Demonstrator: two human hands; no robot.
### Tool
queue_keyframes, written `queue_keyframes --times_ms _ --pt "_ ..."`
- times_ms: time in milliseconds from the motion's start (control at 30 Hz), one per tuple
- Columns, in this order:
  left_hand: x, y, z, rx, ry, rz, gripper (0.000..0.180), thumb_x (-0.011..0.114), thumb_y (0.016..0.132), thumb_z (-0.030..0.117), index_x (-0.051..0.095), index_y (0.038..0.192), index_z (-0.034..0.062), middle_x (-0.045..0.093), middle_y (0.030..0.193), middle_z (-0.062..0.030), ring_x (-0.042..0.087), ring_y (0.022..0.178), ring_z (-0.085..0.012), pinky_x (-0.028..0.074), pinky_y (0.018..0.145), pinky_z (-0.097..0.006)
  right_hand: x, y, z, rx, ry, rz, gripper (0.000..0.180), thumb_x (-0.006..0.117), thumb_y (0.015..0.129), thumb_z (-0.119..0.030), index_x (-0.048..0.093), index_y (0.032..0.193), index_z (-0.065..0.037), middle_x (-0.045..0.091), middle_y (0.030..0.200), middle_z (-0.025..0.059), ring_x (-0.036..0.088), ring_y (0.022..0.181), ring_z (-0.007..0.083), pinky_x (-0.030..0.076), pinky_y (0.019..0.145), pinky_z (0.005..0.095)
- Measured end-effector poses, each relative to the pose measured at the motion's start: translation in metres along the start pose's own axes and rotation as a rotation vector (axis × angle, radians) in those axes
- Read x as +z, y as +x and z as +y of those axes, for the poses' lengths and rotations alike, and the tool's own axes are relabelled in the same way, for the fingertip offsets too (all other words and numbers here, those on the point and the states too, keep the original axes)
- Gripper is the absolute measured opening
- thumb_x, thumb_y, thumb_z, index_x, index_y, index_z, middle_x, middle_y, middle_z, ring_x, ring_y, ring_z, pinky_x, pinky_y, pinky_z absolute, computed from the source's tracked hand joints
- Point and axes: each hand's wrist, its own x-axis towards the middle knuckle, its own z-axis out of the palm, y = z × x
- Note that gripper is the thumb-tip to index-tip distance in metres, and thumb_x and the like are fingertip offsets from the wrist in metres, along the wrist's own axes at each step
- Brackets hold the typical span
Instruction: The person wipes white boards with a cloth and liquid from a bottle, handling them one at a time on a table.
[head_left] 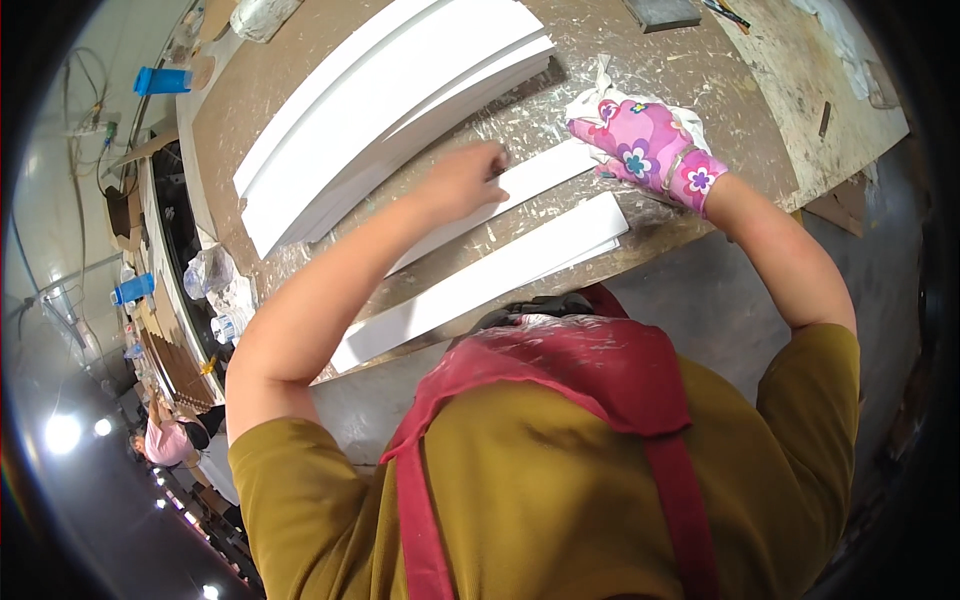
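Well out to the left of the left hand, I pick out a blue cup (165, 80) and, lower down past the forearm, some crumpled clear plastic (210, 270). Just beyond that hand, on its far side, sits a thick, slightly fanned stack of white strips (400, 110) on the paint-marked worktable (760, 150).

The bare left hand (465, 182) is over a single white strip (545, 175), its fingers curled in — from here I cannot tell whether they press on it or merely hover. That strip slants from beneath the left hand up to the right one. Nearer the body than both hands, I see a small pile of white strips (480, 280), its edges a little out of line.

The right hand (640, 150), in a pink flowered glove, grasps a bunched white cloth (690, 122) at the strip's far end. Beyond it, up and slightly right, lies a dark grey block (665, 12).

As for progress, I judge one strip is in hand and midway, with many in the far stack and only a few in the near pile — which of those are finished, I cannot tell.
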Motion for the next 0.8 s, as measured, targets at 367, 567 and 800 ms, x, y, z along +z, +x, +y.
queue_keyframes --times_ms 367,567,800 --pt "0.015 -0.006 0.0 -0.071 0.064 0.082 0.04 0.075 0.071 0.024 0.054 0.1 0.0053 0.058 0.1 -0.015 0.055 0.097 -0.0337 0.044 0.082 -0.041 0.002 0.003 0.0 0.009 0.044 0.024 0.05 0.065 0.081 -0.029 0.05 0.127 -0.014 0.054 0.114 0.0148 0.058 0.1 0.0319 0.05 0.079 0.0401" --pt "0.017 -0.011 -0.008 0.017 0.041 0.131 0.039 0.075 0.071 0.023 0.056 0.1 0.0041 0.057 0.09 -0.0143 0.056 0.087 -0.0284 0.045 0.078 -0.037 -0.003 0.0 0.001 -0.003 0.043 0.039 0.051 0.065 0.081 -0.03 0.049 0.127 -0.014 0.055 0.111 0.0144 0.058 0.098 0.0314 0.05 0.078 0.0398" --pt "0.017 0.004 0.011 -0.069 0.047 0.112 0.04 0.075 0.071 0.025 0.056 0.1 0.0049 0.058 0.091 -0.0147 0.057 0.087 -0.0286 0.044 0.078 -0.038 0.0 0.001 0.001 -0.002 0.064 0.017 0.052 0.066 0.08 -0.028 0.049 0.127 -0.013 0.054 0.11 0.0142 0.058 0.095 0.0313 0.049 0.078 0.0398"
